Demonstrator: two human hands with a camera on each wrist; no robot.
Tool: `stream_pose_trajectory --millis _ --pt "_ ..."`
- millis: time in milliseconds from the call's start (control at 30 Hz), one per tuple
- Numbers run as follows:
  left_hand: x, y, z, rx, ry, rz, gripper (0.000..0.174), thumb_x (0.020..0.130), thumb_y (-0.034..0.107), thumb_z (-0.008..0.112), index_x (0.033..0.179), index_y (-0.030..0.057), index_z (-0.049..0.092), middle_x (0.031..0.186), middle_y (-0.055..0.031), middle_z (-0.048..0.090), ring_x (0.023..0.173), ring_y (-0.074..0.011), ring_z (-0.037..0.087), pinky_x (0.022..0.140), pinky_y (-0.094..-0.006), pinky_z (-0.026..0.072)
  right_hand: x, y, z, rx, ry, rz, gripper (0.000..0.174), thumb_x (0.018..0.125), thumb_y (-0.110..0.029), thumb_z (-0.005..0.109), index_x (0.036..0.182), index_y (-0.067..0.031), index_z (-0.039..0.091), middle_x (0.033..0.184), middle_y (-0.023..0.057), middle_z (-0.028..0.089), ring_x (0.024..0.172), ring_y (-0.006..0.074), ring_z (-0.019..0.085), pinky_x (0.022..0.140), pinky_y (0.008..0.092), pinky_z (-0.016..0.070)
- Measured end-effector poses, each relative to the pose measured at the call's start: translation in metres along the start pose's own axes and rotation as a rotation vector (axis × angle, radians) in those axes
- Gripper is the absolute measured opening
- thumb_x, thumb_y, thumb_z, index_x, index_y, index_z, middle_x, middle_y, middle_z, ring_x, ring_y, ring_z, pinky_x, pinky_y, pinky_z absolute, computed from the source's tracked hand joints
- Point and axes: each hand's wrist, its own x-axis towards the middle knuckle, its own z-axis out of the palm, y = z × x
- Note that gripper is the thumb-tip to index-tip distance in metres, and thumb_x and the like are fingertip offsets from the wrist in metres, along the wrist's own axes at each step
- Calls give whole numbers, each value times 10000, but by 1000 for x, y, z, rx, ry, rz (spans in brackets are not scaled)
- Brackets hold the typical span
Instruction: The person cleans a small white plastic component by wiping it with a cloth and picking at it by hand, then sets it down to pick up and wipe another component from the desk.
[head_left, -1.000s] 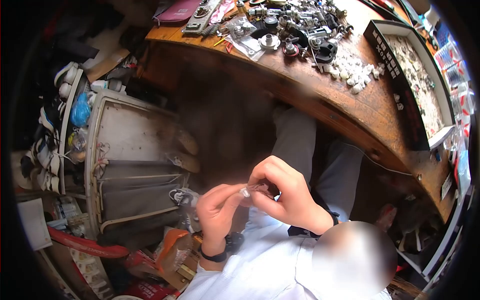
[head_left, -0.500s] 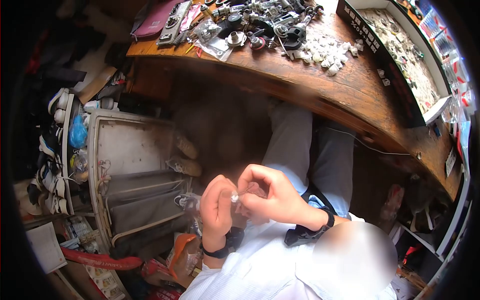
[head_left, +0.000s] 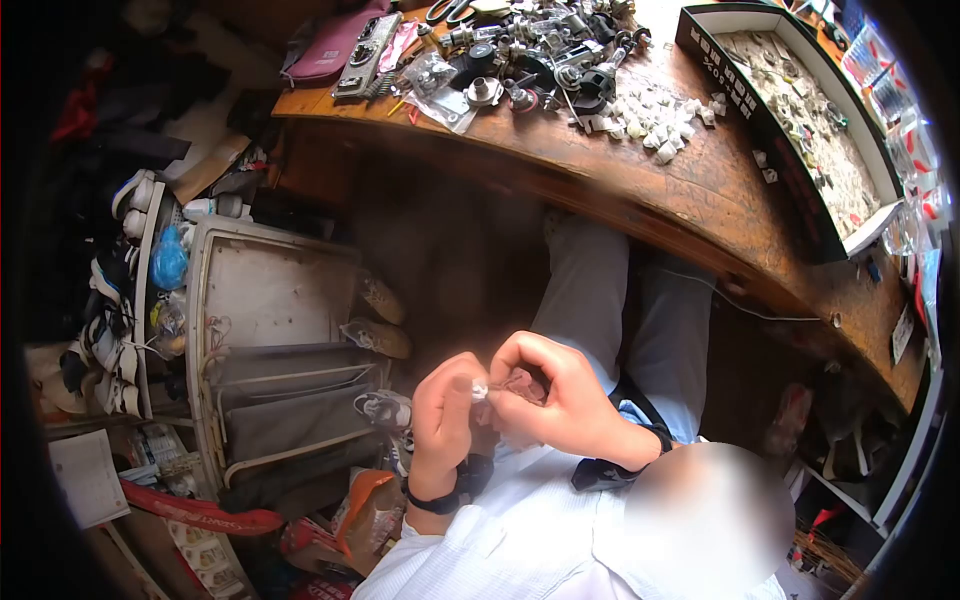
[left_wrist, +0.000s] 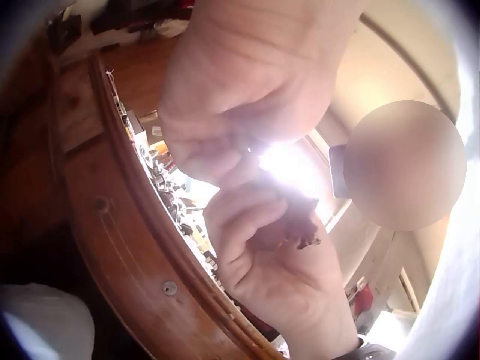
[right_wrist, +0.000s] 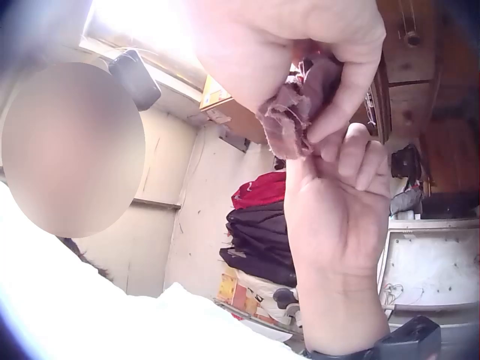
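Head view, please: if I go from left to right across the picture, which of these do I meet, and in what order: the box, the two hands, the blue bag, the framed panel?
Blue bag → framed panel → left hand → right hand → box.

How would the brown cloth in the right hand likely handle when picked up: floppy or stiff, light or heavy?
The cloth is probably floppy, since it crumples between the right hand's fingers. It looks thin, so likely light. Its ragged edge might fray further.
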Motion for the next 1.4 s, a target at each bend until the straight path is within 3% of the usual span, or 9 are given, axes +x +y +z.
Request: stream_pose_trajectory --millis 167,367,467,600,700,800,1033,1233,1400 --pt "0 -1 1 -188 -15 -26 454 1070 334 441 759 15 531 734 -30 503 624 -89 459 558 -246 351 1 -2 -6 31 11 -50 132 831 -75 672 921 -10 600 851 53 601 749 113 596 662 265 487" --pt "3 3 -1 44 -96 47 451 1063 337 442 789 -5 547 725 -55 493 621 -129 470 565 -269 359 4 -8 -6 157 -69 14 123 848 -67 670 928 -10 596 858 31 569 746 85 581 646 246 476" --pt "2 3 2 42 -42 15 458 1059 347 445 793 -8 557 721 -63 484 626 -149 469 566 -284 359 9 3 -3 -118 3 -253 154 815 -66 681 923 -1 593 850 67 530 707 148 524 612 286 436" --pt "0 -1 0 74 -36 7 472 1056 366 447 790 -8 559 724 -62 486 630 -163 474 573 -298 364 7 2 0 -77 2 -167 136 815 -66 676 909 -2 599 851 72 546 725 157 545 640 286 448" --pt "0 -4 -3 129 -77 169 503 1049 413 454 789 -3 567 730 -65 496 640 -175 485 587 -308 374 5 0 -2 61 29 -58 126 818 -67 677 894 -1 600 849 70 562 733 154 558 649 280 451" --pt "-7 -7 0 -202 -100 132 538 1016 495 488 791 16 587 747 -72 533 664 -184 520 608 -308 395 3 2 -6 32 128 -44 125 836 -64 694 901 -13 600 846 51 573 730 121 572 658 265 465" --pt "-2 -5 -1 -112 -110 187 525 993 508 530 838 13 612 773 -75 568 682 -182 545 621 -298 410 -3 -6 -9 68 86 -71 147 854 -58 703 937 -17 588 870 37 574 763 97 575 674 249 468" --pt "-3 0 -3 -48 -46 111 376 959 370 637 923 -2 675 818 -88 622 725 -197 590 658 -292 441 -6 -6 -10 94 104 -66 179 836 -57 704 964 -17 586 907 52 571 789 112 581 702 256 472" --pt "-2 6 2 -37 73 111 164 899 46 659 1032 -32 714 964 -115 646 851 -191 641 758 -289 510 -5 -4 -8 23 87 -144 202 803 -33 687 976 -15 585 925 59 565 793 127 578 707 268 468"
